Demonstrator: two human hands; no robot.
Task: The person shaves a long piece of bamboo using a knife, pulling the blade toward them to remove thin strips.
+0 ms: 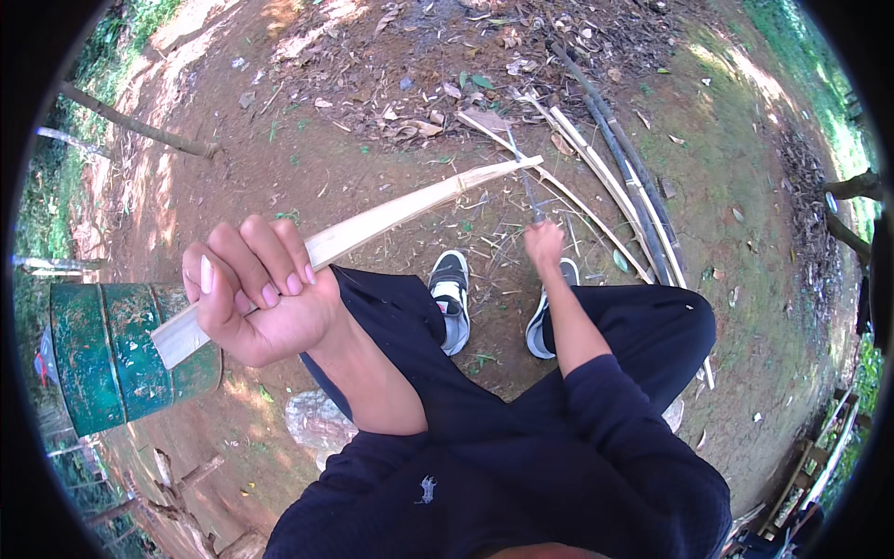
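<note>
My left hand [265, 289] is wrapped round a pale split bamboo strip [391, 214], raised at the left above my knee. The strip widens behind the fist and narrows toward its far end, with a node partway along. My right hand [544, 244] is closed on a knife, low between my shins. Its thin dark blade [528, 191] points away from me and crosses the strip's far tip; whether the edge touches the wood I cannot tell. The knife's handle is mostly hidden in the fist.
Long bamboo strips [596, 163] and dark poles [615, 140] lie on the ground at the right. Another curved strip [577, 200] lies beyond my shoes [452, 293]. A green metal drum [126, 354] is at the left. Dry leaves [419, 74] and shavings cover the soil ahead.
</note>
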